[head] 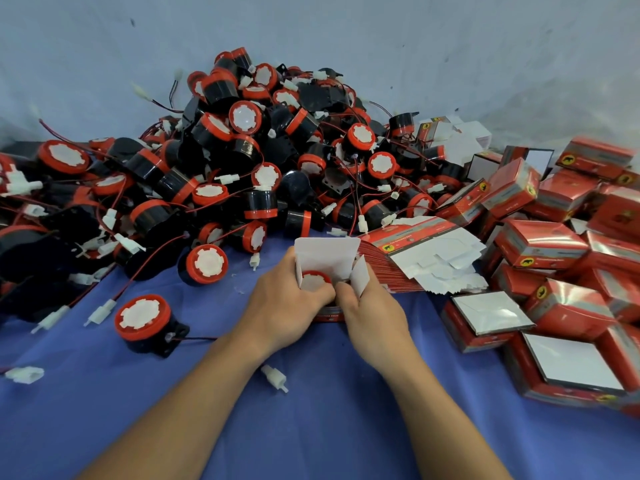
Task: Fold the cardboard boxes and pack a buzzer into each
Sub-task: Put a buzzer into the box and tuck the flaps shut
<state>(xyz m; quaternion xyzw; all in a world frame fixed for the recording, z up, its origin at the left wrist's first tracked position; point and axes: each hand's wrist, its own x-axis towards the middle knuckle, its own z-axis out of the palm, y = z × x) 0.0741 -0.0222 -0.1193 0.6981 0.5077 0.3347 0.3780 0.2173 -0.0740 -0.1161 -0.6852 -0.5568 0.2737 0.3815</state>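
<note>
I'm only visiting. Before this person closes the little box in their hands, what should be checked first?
1. Buzzer seated in the box: ok, its red and white face shows in the opening.
2. Wire and plug tucked inside: cannot tell, fingers cover that part.
3. Top flap free to fold down: ok, it stands upright with nothing on it.
4. Side flap free: ok, it sticks out beside the right hand.
5. Box held steady: ok, the left hand and right hand both hold it.
6. Bottom closed: cannot tell, it is hidden.
</note>
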